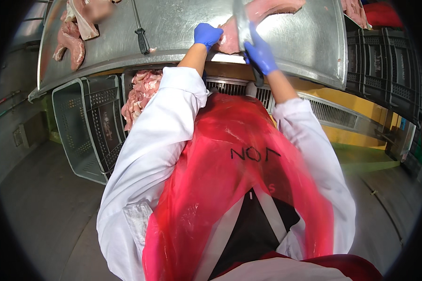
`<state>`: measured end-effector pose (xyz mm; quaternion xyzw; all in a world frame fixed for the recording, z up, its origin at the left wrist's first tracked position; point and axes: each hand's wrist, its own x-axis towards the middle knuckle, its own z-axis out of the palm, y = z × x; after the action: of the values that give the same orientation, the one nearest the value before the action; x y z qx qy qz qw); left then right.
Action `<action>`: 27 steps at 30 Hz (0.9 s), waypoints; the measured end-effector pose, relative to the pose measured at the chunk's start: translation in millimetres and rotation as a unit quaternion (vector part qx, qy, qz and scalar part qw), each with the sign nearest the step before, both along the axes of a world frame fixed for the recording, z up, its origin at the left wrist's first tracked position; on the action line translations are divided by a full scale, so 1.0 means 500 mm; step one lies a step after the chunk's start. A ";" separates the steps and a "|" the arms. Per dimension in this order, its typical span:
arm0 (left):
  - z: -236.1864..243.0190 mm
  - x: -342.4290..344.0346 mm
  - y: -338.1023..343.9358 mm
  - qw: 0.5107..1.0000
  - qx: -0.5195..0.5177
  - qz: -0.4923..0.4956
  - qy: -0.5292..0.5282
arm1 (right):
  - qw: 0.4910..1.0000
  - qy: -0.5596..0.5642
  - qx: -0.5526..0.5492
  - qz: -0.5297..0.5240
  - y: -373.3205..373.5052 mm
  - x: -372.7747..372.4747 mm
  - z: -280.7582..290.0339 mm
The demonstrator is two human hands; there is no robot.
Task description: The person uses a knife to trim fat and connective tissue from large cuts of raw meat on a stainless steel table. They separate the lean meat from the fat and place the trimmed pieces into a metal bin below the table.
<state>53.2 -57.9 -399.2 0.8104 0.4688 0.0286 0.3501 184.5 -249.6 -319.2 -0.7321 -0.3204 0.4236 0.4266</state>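
Note:
A long pink slab of meat point(271, 8) lies across the steel table in front of me, curving away to the far right. My left hand point(207, 36), in a blue glove, is closed at the slab's near left end. My right hand point(261, 54), gloved in blue too, grips a knife point(241, 21). Its wide blade points away from me and lies over the meat, smeared by motion. Part of the dark handle sticks out below the right hand. The left fingertips are hidden.
The steel table point(173, 28) carries more meat pieces point(71, 44) at the far left and a black-handled tool point(141, 41) with a thin rod. Below are a grey crate point(70, 136) and a heap of meat trimmings point(143, 91). Dark crates point(382, 61) stand at right.

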 end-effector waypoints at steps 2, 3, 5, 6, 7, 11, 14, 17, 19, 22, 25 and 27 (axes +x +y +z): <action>-0.009 0.002 -0.005 1.000 0.011 -0.014 -0.025 | 0.999 -0.031 -0.011 0.035 0.057 0.000 -0.015; -0.019 0.002 -0.004 0.999 0.001 -0.005 -0.042 | 0.997 -0.047 -0.015 0.056 0.074 -0.005 -0.016; -0.018 -0.008 -0.012 0.998 -0.011 0.013 -0.058 | 0.989 -0.027 -0.090 0.111 0.056 -0.040 0.017; -0.003 -0.011 -0.022 0.998 -0.011 0.013 -0.060 | 0.983 -0.019 -0.129 0.132 0.041 -0.051 0.032; 0.020 -0.010 -0.034 0.998 -0.010 0.010 -0.063 | 0.968 -0.160 -0.095 0.170 -0.004 -0.051 -0.030; 0.057 -0.042 -0.086 0.937 -0.093 0.196 -0.274 | 0.981 -0.042 -0.062 0.180 -0.098 -0.072 0.009; 0.061 -0.057 -0.098 0.956 0.054 0.086 -0.276 | 0.986 0.002 -0.079 0.144 -0.012 -0.084 0.033; 0.102 -0.071 -0.106 0.931 0.004 0.107 -0.348 | 0.989 -0.018 -0.074 0.128 0.055 -0.101 0.032; 0.084 -0.106 -0.075 0.909 0.030 0.143 -0.391 | 0.977 -0.016 -0.116 0.176 -0.016 -0.117 0.091; 0.105 -0.193 -0.075 0.864 -0.026 0.187 -0.467 | 0.963 0.040 -0.130 0.233 -0.107 -0.087 0.149; 0.134 -0.307 -0.061 0.846 -0.022 0.252 -0.470 | 0.948 0.050 -0.132 0.285 -0.090 -0.061 0.177; 0.176 -0.388 -0.052 0.875 -0.037 0.247 -0.415 | 0.953 0.035 -0.103 0.284 -0.055 -0.038 0.172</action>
<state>-140.9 -83.7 -311.3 0.5686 0.4658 0.4302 0.5241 165.5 -277.2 -233.3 -0.6356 -0.4545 0.5834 0.2215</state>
